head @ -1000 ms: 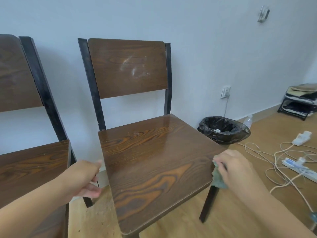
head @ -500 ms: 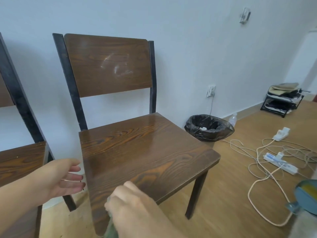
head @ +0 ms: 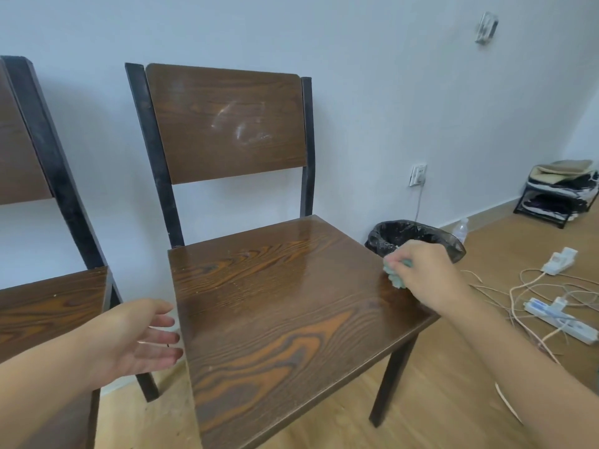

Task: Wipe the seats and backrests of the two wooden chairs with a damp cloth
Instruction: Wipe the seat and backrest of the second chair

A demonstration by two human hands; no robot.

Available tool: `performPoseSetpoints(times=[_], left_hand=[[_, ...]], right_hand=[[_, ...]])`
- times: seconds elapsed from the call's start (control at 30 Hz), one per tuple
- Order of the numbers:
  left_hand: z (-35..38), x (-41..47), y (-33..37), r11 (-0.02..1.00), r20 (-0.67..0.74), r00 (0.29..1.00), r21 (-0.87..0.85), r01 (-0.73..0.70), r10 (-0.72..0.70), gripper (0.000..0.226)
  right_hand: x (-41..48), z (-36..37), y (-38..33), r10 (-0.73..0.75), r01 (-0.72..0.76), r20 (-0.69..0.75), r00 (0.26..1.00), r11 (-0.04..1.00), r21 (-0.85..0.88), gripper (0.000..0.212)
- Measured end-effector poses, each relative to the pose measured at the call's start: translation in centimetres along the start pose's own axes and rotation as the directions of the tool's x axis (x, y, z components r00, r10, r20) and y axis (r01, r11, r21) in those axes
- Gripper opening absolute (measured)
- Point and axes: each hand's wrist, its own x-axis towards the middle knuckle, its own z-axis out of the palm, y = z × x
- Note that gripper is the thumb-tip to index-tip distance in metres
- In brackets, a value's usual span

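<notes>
Two dark wooden chairs with black metal frames stand against the white wall. The right chair's seat (head: 285, 306) fills the middle of the view, and its backrest (head: 227, 121) shows pale smear marks. Only part of the left chair (head: 48, 306) is in view at the left edge. My right hand (head: 421, 273) presses a bunched pale green cloth (head: 393, 275) onto the seat's right edge. My left hand (head: 136, 335) hovers with spread fingers beside the seat's left edge, holding nothing.
A black-lined waste bin (head: 418, 234) stands just right of the chair. White cables and power strips (head: 560, 322) lie tangled on the wooden floor at right. A plastic bottle (head: 462, 230) and a low shoe rack (head: 560, 196) stand by the wall.
My right hand with the cloth has swept from the seat's front edge back to its right edge. The view has shifted left, showing more of the left chair. My left hand stays beside the seat.
</notes>
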Motion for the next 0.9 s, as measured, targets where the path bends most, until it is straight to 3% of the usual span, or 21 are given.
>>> performPoseSetpoints(times=[0.1,0.17,0.23,0.33,0.37,0.47,0.53,0.77,0.9], left_hand=[[-0.3,0.4,0.1,0.999,-0.002,1.000,-0.030,0.013,-0.013,0.027],[-0.6,0.6,0.1,0.999,0.004,1.000,-0.050,0.019,-0.019,0.028],[-0.8,0.6,0.2,0.998,0.017,1.000,-0.062,0.027,-0.026,0.028],[-1.0,0.3,0.2,0.997,0.041,0.999,-0.070,0.015,-0.012,0.028],[-0.9,0.2,0.3,0.998,0.045,0.999,-0.068,0.011,-0.008,0.029],[-0.5,0.0,0.5,0.998,0.061,0.998,-0.056,-0.001,0.004,0.030],[-0.3,-0.1,0.5,0.999,0.059,0.998,-0.053,0.008,-0.005,0.031],[0.6,-0.3,1.3,0.987,0.044,0.999,-0.158,0.015,-0.008,0.038],[0.6,-0.4,2.1,0.980,-0.009,1.000,-0.199,0.003,-0.005,0.036]], right_hand=[[0.8,3.5,-2.9,-0.280,0.276,0.120,0.952,0.960,0.050,0.013],[1.5,4.6,-2.9,-0.369,0.367,0.146,0.918,0.929,0.042,0.012],[3.4,4.1,-1.2,-0.262,0.262,0.144,0.954,0.965,0.017,0.010],[6.6,2.7,2.6,-0.012,0.035,0.158,0.987,0.989,-0.141,0.029],[7.0,2.6,3.4,0.022,0.003,0.132,0.991,0.982,-0.189,0.026],[7.2,4.2,3.2,-0.046,0.050,0.026,0.999,0.985,-0.167,0.016],[7.9,5.8,1.8,-0.109,0.115,0.043,0.993,0.981,-0.155,0.014],[11.5,8.6,-1.5,0.045,-0.045,0.018,0.999,0.999,-0.024,0.017],[11.8,10.3,-5.5,0.024,-0.029,0.066,0.998,0.996,0.079,0.016]])
